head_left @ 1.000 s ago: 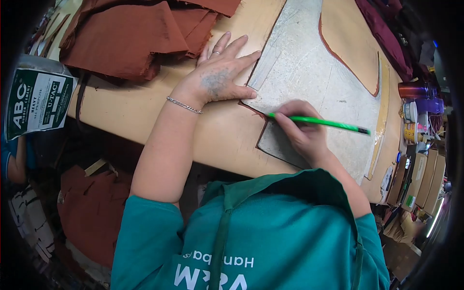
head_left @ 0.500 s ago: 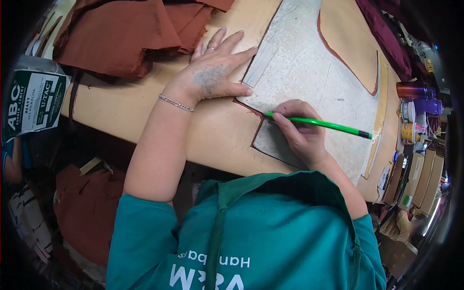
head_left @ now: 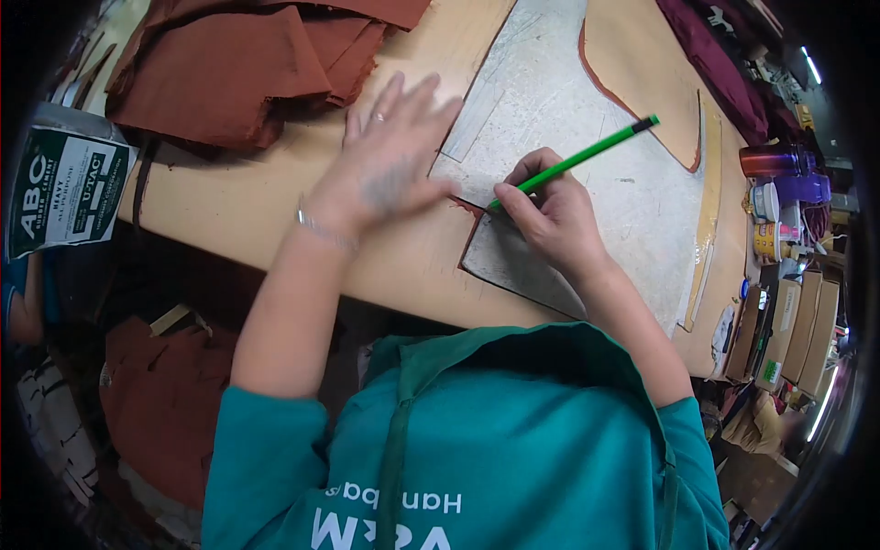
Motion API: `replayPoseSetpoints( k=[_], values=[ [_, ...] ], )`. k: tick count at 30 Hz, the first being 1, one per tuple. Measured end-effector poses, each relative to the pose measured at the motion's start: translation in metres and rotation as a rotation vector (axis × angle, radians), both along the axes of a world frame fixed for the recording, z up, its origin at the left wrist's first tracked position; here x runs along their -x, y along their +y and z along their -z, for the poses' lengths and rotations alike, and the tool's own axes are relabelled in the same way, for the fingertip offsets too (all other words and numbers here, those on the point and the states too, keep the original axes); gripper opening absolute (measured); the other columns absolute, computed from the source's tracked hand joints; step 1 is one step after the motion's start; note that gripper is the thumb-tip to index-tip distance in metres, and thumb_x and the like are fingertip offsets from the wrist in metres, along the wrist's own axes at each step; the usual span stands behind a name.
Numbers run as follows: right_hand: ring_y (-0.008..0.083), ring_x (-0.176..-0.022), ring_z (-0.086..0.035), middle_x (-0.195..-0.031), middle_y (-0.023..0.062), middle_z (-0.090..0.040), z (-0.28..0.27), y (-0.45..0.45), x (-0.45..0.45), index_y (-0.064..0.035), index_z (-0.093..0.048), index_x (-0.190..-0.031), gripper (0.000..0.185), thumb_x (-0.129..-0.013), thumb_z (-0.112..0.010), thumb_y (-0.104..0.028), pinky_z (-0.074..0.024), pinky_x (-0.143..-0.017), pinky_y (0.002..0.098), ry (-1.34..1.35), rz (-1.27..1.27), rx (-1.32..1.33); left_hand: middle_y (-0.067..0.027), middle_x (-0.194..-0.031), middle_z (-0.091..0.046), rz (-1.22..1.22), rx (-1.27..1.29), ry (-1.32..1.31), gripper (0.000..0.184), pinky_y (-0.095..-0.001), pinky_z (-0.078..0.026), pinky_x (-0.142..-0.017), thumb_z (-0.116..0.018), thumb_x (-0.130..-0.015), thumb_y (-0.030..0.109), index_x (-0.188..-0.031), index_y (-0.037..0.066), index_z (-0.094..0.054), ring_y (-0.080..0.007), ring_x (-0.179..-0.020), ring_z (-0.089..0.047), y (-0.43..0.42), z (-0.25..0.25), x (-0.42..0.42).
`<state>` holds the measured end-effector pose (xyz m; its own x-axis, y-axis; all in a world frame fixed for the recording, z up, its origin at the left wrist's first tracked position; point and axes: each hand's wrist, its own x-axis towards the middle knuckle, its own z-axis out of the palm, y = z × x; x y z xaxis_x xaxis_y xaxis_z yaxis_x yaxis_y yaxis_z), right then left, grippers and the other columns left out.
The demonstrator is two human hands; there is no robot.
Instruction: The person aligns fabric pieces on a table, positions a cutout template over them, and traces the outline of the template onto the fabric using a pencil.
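Note:
A scuffed grey-white pattern template (head_left: 541, 115) lies on the table, with thin reddish-brown edges of material showing beneath it at the inner curve and the notch. My right hand (head_left: 564, 215) pinches a green pencil (head_left: 587, 156), its lower end at the notch edge of the template and its dark end pointing up to the right. My left hand (head_left: 390, 160), slightly blurred, has its fingers spread beside the template's left edge. The thumb is close to the corner by the notch; I cannot tell whether it touches.
Reddish-brown cloth pieces (head_left: 220, 73) are piled at the table's back left. An ABC rubber cement container (head_left: 69, 188) stands by the left edge. Several jars, a purple container (head_left: 807, 189) and cardboard boxes (head_left: 807, 335) line the right side. Dark maroon cloth (head_left: 715, 64) lies at the back right.
The pencil has swung more upright, its dark end now farther up and left. My left hand has shifted slightly left and blurs with motion. The whole view has slid a little.

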<state>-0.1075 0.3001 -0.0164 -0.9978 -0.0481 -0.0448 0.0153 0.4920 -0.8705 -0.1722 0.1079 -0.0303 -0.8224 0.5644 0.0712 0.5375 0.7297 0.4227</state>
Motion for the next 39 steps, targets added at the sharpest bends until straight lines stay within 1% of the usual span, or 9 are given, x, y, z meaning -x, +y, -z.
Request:
replayPoseSetpoints(
  k=[5,9,13,18,23,26,31,34,39],
  values=[
    [0.0253,-0.057,-0.054,-0.062,0.0164,-0.053,-0.007,-0.008,-0.001,-0.0015,-0.049,-0.084,0.020,-0.077,-0.059,-0.017,-0.0443,-0.056,0.0331,-0.016,-0.007,-0.090,-0.0035,-0.140,-0.023,-0.065,0.109,0.025,0.083,-0.0689,-0.017,-0.090,-0.066,-0.064,0.043,-0.133,0.014,-0.029,-0.0290,-0.131,-0.013,0.014,0.002,-0.076],
    [0.0285,-0.059,-0.057,-0.065,0.0181,-0.054,-0.010,-0.022,-0.021,-0.0011,-0.050,-0.081,0.019,-0.077,-0.059,-0.017,-0.0444,-0.057,0.0346,0.032,-0.221,-0.123,-0.0023,-0.140,-0.023,-0.079,0.075,-0.016,0.081,-0.0675,-0.017,-0.091,-0.066,-0.064,0.041,-0.131,0.012,-0.032,-0.0287,-0.131,-0.016,0.012,0.000,-0.077],
    [0.0334,-0.063,-0.058,-0.068,0.0199,-0.056,-0.007,-0.006,0.000,-0.0022,-0.051,-0.080,0.019,-0.075,-0.060,-0.019,-0.0457,-0.060,0.0369,-0.015,-0.024,-0.104,-0.0026,-0.139,-0.025,-0.083,0.061,0.043,0.079,-0.0665,-0.020,-0.091,-0.067,-0.062,0.041,-0.128,0.011,-0.036,-0.0287,-0.130,-0.019,0.013,0.001,-0.077],
    [0.0347,-0.064,-0.058,-0.067,0.0198,-0.056,-0.013,-0.021,-0.022,-0.0019,-0.049,-0.083,0.021,-0.076,-0.060,-0.019,-0.0459,-0.061,0.0378,-0.020,-0.250,-0.117,-0.0023,-0.139,-0.025,-0.077,0.062,0.054,0.079,-0.0655,-0.021,-0.091,-0.067,-0.061,0.044,-0.126,0.010,-0.040,-0.0285,-0.129,-0.021,0.012,0.003,-0.076],
    [0.0365,-0.066,-0.058,-0.068,0.0203,-0.056,-0.019,-0.011,-0.005,-0.0015,-0.050,-0.083,0.021,-0.077,-0.058,-0.020,-0.0460,-0.060,0.0390,-0.108,-0.121,-0.181,-0.0023,-0.139,-0.026,-0.092,0.038,0.038,0.080,-0.0650,-0.019,-0.092,-0.070,-0.059,0.041,-0.126,0.011,-0.039,-0.0286,-0.128,-0.022,0.013,0.002,-0.078],
    [0.0375,-0.069,-0.057,-0.068,0.0212,-0.055,-0.010,-0.020,-0.026,-0.0020,-0.051,-0.081,0.020,-0.077,-0.057,-0.020,-0.0455,-0.061,0.0395,0.120,-0.294,-0.132,-0.0028,-0.139,-0.025,-0.061,0.136,0.061,0.080,-0.0640,-0.019,-0.093,-0.071,-0.060,0.040,-0.127,0.010,-0.039,-0.0289,-0.128,-0.022,0.011,0.002,-0.075],
    [0.0207,-0.061,-0.057,-0.067,0.0124,-0.055,-0.003,0.045,-0.026,-0.0024,-0.051,-0.080,0.022,-0.078,-0.060,-0.022,-0.0451,-0.057,0.0312,0.040,0.082,0.223,-0.0049,-0.140,-0.023,-0.073,0.190,-0.031,0.084,-0.0618,-0.015,-0.095,-0.067,-0.064,0.042,-0.132,0.010,-0.031,-0.0291,-0.131,-0.015,0.024,-0.009,-0.076],
    [0.0111,-0.070,-0.057,-0.075,0.0016,-0.056,-0.011,0.126,-0.061,-0.0064,-0.047,-0.082,0.017,-0.087,-0.052,-0.022,-0.0452,-0.060,0.0243,0.017,0.355,0.282,-0.0059,-0.140,-0.024,-0.066,0.216,-0.010,0.084,-0.0615,-0.014,-0.095,-0.067,-0.064,0.043,-0.132,0.009,-0.032,-0.0298,-0.130,-0.015,0.025,-0.010,-0.077],
    [0.0105,-0.069,-0.056,-0.078,0.0033,-0.057,-0.010,0.243,-0.164,-0.0082,-0.048,-0.087,0.024,-0.088,-0.050,-0.032,-0.0457,-0.061,0.0237,0.250,0.911,0.374,-0.0106,-0.137,-0.029,-0.023,0.090,0.020,0.077,-0.0598,-0.015,-0.096,-0.067,-0.064,0.042,-0.126,0.007,-0.039,-0.0329,-0.129,-0.018,0.026,-0.006,-0.075]
  ],
)
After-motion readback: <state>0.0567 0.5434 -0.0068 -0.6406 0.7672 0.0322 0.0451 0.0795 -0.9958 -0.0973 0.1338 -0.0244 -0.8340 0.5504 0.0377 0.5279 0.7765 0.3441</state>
